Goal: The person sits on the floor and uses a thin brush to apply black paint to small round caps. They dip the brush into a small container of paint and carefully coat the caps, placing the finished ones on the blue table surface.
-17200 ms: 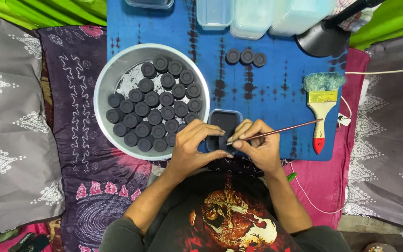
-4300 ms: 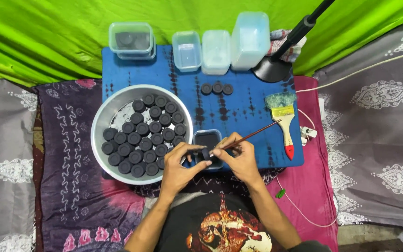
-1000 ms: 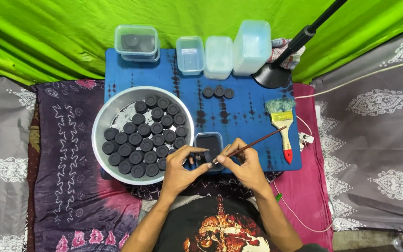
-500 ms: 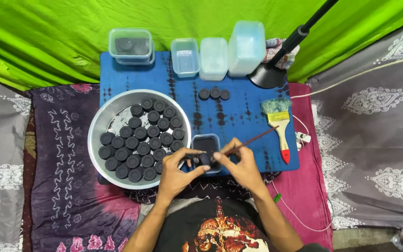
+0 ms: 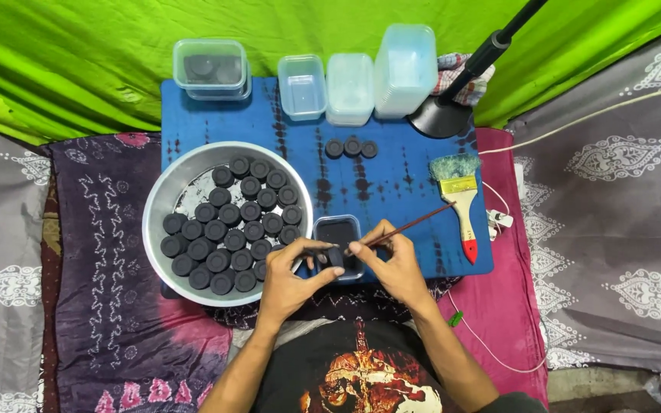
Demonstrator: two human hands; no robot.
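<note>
The left hand (image 5: 288,275) grips a small black round cap (image 5: 335,257) in its fingers, just over the little dark tray (image 5: 338,229). The right hand (image 5: 392,264) pinches a thin brush (image 5: 415,226), with its tip at the cap. The big silver bowl (image 5: 164,200) of black caps sits at nine o'clock from the hands. To do this well, the person should hold the cap still and make small, slow strokes.
</note>
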